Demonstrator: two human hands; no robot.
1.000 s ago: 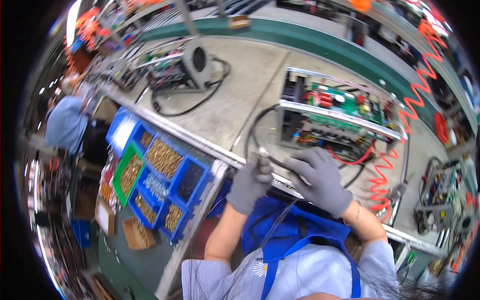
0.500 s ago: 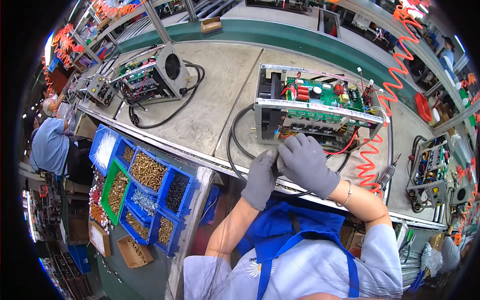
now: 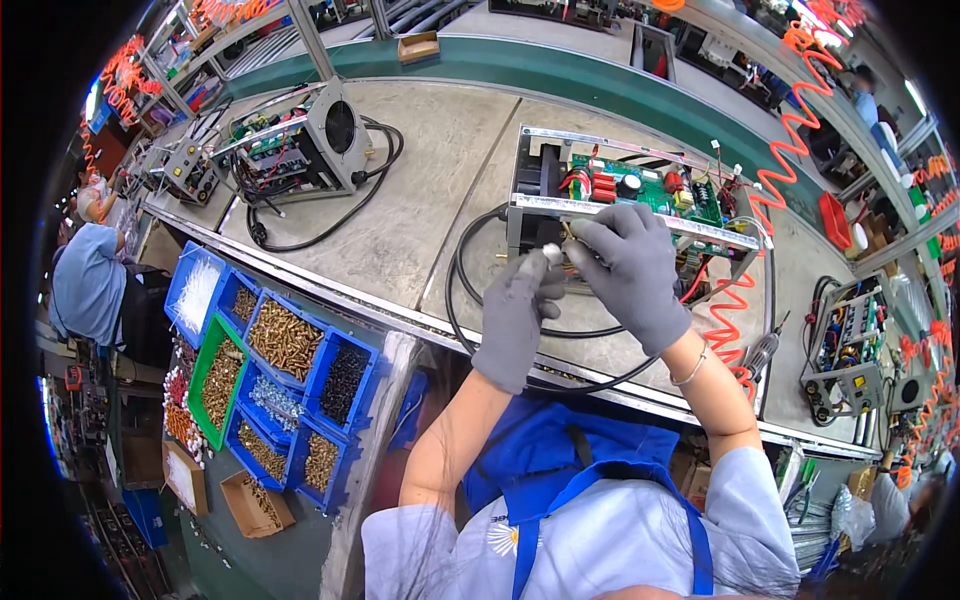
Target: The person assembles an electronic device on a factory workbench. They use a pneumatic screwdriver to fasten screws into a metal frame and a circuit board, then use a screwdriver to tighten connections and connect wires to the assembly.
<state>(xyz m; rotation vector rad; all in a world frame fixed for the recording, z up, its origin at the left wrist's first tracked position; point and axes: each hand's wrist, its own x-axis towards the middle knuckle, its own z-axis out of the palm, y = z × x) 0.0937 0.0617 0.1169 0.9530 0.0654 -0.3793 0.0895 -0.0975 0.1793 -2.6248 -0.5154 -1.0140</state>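
In front of me stands an open metal-framed chassis (image 3: 668,213) with a green circuit board (image 3: 650,182) and coloured wires. My left hand (image 3: 512,325), in a grey glove, pinches a small white piece (image 3: 551,253) between thumb and finger. Close beside it, my right hand (image 3: 637,268), gloved the same way, pinches a small brass-coloured piece (image 3: 568,230), too small to name surely. Both hands are at the near left corner of the chassis and hide part of its front. A black power cable (image 3: 462,270) loops from the chassis's left side.
At my left are blue bins (image 3: 345,385) and a green bin (image 3: 215,385) of small brass and black hardware. Another chassis (image 3: 290,160) with a fan stands farther left, one more (image 3: 850,340) at right. A coiled orange hose (image 3: 790,150) hangs near a screwdriver (image 3: 765,350).
Both hands have risen from the bench's front edge toward the chassis and drawn slightly apart. The white piece and the brass-coloured piece now show between the fingers.
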